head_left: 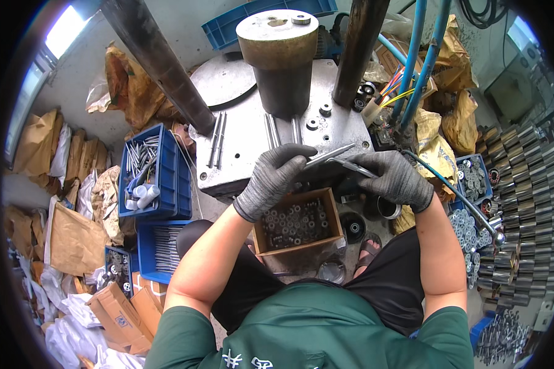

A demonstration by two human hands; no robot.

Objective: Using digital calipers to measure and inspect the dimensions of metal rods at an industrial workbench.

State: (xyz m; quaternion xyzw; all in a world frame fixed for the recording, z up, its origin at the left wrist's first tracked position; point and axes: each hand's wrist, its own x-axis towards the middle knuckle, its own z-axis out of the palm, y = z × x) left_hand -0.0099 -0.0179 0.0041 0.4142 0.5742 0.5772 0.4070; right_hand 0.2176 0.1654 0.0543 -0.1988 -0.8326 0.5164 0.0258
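Both my hands wear grey knit gloves and meet over the front edge of a grey metal press table point(246, 141). My left hand point(274, 175) pinches the near end of a thin metal rod point(329, 155) that points up and right. My right hand point(395, 177) grips another slim metal rod point(349, 165) close beside the first. Just below my hands, a small cardboard box point(297, 222) of round metal parts rests on my lap. A wide brown cylinder point(282, 58) stands upright on the press table behind my hands.
Loose rods point(216, 140) lie on the press table. Two dark columns point(160, 61) rise from it. Blue crates point(151, 172) of rods sit at my left, stacked metal rings point(526, 197) at my right. Blue hoses point(421, 67) hang at the upper right. Paper sacks and cardboard cover the floor.
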